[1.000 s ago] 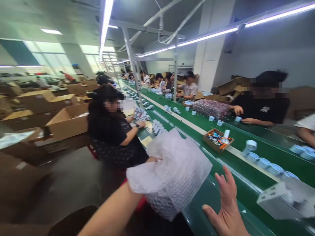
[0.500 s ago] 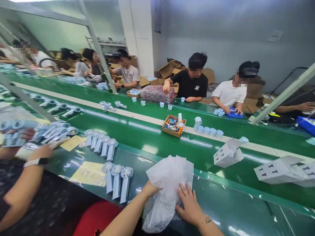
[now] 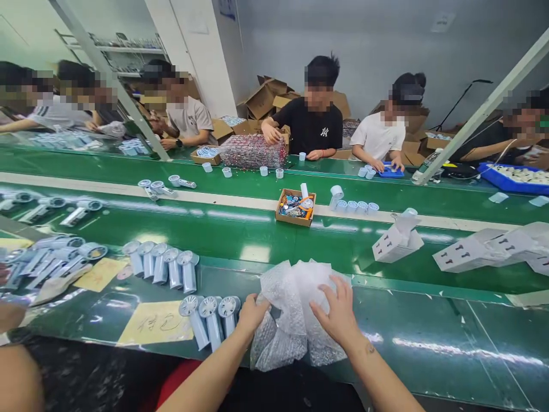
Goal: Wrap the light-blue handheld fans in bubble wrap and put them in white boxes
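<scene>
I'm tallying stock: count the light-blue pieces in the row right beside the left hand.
3: the leftmost piece by the handwritten yellow paper, the middle piece, and the rightmost piece nearest the left hand. More may be hidden behind that hand.

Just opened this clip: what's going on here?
A person has both hands at some bubble wrap on a green bench. The left hand is at its left edge; the right hand is spread over its right part. To the left, three pale-blue pieces with round slotted heads lie beside a handwritten yellow sheet. Farther off are a cardboard tray of small parts and white cartons. Co-workers line the far side.
</scene>
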`<state>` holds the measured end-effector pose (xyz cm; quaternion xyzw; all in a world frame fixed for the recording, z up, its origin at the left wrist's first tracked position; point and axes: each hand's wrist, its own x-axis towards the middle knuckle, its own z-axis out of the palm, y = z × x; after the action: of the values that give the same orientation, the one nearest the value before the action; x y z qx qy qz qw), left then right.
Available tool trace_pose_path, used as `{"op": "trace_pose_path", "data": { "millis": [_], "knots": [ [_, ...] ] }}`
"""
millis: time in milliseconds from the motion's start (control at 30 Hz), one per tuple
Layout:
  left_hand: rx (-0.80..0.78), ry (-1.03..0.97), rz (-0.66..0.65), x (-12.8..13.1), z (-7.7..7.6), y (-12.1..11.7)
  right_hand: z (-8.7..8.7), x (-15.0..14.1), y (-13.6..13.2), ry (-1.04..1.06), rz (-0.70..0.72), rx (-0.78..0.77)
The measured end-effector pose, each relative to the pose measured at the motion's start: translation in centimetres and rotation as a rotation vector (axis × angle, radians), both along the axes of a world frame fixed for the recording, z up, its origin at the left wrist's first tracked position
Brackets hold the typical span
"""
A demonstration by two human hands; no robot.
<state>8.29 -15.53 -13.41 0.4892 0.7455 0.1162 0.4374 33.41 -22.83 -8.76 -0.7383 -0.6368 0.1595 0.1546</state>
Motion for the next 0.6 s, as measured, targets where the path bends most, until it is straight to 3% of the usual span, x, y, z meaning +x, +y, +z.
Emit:
{"op": "trace_pose_path", "data": {
  "millis": [100,200,300,367,500,600],
  "knots": [
    [-0.058,0.003,-0.003,-1.6,0.5,0.1,-1.3,-0.5,1.8,0.072,0.033,-0.286],
    [-0.049,-0.002,0.017,-0.6,0.5,0.4,-3.6,-1.1,0.8,0.134,0.066,-0.452],
    [-0.038,0.007,-0.012,0.8,0.6,0.5,-5.6,-1.2,-1.4,0.109,0.123,-0.413],
    [-0.032,0.041,-0.032,0.3,1.2,0.1,-6.4,-1.0,-2.3,0.101,0.147,-0.368],
    [0.024,0.189,0.008,-4.2,3.5,-2.2,-6.8,0.4,-2.2,0.205,0.111,-0.126],
    [-0.060,0.395,-0.056,-6.5,4.6,-4.0,-6.0,1.5,-1.6,0.360,0.031,0.092]
  ]
}}
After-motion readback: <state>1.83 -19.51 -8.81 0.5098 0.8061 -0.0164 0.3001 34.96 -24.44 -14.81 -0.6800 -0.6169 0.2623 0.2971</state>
